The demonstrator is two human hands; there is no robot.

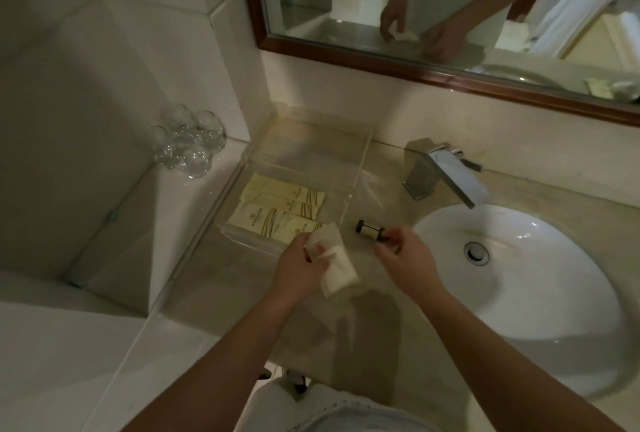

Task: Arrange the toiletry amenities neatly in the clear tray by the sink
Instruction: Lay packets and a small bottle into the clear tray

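Note:
A clear acrylic tray [363, 158] stands on the counter left of the sink. Several cream amenity packets [277, 212] lie flat in its near half, side by side. My left hand [301, 267] hovers over the tray's near right corner and grips white wrapped packets [337, 265]. To their right, my right hand [405, 260] pinches the end of a small dark-capped bottle [370, 231], held lying sideways just above the counter beside the tray.
A white basin [540, 269] with a chrome faucet [446, 172] fills the right side. Clear glasses [188, 141] stand on the ledge left of the tray. A wood-framed mirror [450, 75] hangs behind, and a glass partition edge [194, 248] runs along the counter's left.

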